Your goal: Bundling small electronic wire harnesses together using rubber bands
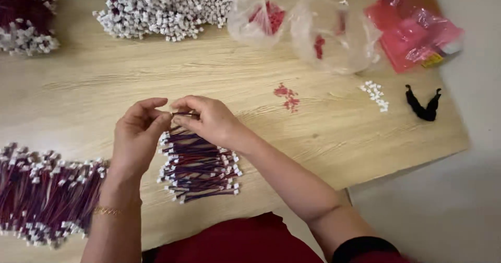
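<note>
Thin dark wire [183,114] (white-tipped); short, straight

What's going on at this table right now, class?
A person sits at a wooden table, both hands raised just above a small stack of short wire leads with white plugs. The left hand and right hand pinch a single lead between their fingertips. A larger heap of leads lies to the left, a pile of white plugs at the far edge, and clear bags with red pieces to the right.
</note>
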